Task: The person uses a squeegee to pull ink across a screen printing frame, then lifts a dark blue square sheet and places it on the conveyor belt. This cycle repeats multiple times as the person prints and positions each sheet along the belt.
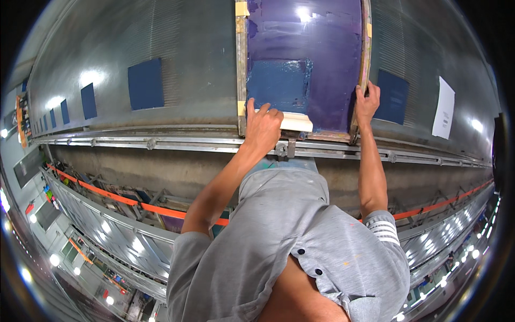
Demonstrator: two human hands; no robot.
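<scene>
A screen frame (366,48) with a purple mesh (335,80) lies on the long grey table, a square patch of blue ink (276,80) on its lower left part. My left hand (260,126) has its fingers closed on a cream-coloured bar (298,121), apparently a squeegee, that lies across the lower end of the mesh below the blue ink. My right hand (367,104) grips the right wooden side of the frame with bent fingers.
Blue rectangles (145,83) are spaced along the table (204,53), another (391,96) right of the frame beside a white paper sheet (443,107). A metal rail (209,145) runs along the near edge. An orange bar (107,190) and more tables stand behind me.
</scene>
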